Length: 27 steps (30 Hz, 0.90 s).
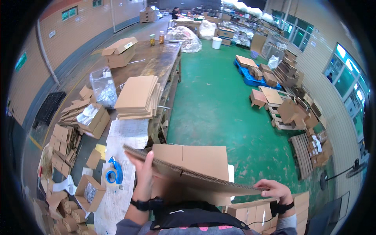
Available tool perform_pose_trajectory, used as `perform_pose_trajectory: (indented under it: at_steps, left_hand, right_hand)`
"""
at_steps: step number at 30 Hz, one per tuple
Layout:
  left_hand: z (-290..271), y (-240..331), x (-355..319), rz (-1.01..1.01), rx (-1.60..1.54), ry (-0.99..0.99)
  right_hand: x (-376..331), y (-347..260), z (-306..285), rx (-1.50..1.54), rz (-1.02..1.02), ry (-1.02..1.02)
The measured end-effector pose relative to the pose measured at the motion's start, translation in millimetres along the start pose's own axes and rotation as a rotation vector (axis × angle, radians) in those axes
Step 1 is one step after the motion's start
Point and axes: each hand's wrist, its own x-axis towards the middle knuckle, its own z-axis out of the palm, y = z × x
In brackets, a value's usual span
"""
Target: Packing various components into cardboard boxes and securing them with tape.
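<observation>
A flattened cardboard box (192,184) is held tilted in front of my body, its corrugated edge running from upper left to lower right. My left hand (144,170) is closed on its left end, with the thumb up along the edge. At the other end, my right hand (276,190) pinches the corner between thumb and fingers. Just beyond it lies another flat cardboard piece (199,154), partly covered by the held one. To the left of my left hand, a blue tape dispenser (113,172) rests on white paper (127,135) on the table.
A stack of flat cardboard (135,96) stands on the long table (154,58), with an open carton (119,53) farther back. Small box of silvery parts (89,192) sits at left. Cartons (254,213) stand by my right arm. Pallets (300,154) line the green floor's right side.
</observation>
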Motion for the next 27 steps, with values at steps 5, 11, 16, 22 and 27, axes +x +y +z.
perform_pose_trajectory:
  at_steps: [5,11,16,22,27]
  left_hand:
    - [-44,15,-13,-0.188,0.02,-0.118]
    - [-48,58,-18,-0.412,0.009,-0.254]
    - [-34,120,15,-0.58,0.201,-0.734]
    - [10,37,-2,-0.092,0.42,-1.034]
    - [45,-17,-26,0.964,0.688,-1.655]
  right_hand:
    - [58,5,-5,-0.402,0.097,-0.353]
    - [66,-43,-13,-0.673,0.218,0.017]
    - [62,-87,14,-0.79,0.053,0.288]
    - [117,-97,68,-0.565,0.38,0.132]
    - [157,-47,70,-0.445,0.153,-0.233]
